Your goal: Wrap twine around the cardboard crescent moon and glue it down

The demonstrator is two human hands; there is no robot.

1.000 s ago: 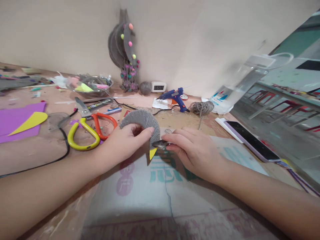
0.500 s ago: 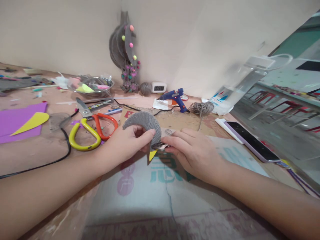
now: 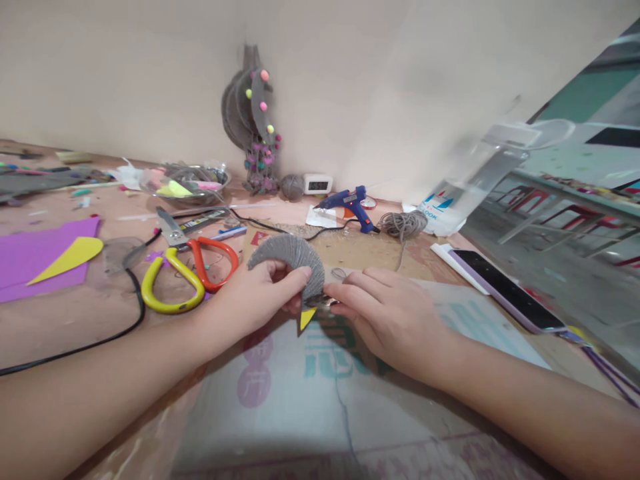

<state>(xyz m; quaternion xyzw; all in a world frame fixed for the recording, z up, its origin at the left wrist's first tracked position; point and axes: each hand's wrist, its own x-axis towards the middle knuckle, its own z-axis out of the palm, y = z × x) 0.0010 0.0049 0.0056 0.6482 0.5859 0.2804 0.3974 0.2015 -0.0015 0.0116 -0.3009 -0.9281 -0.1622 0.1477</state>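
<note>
Crescent (image 3: 295,249) near scissors (image 3: 173,255); bottle (image 3: 475,177) behind

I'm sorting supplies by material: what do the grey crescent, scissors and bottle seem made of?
Grey crescent: seemingly matte yarn, wound in visible strands; its yellow tip may be smooth foam or card. Scissors: likely metal blades, by grey sheen; handles probably smooth coloured plastic. Bottle: clear, plastic or glass uncertain.
</note>
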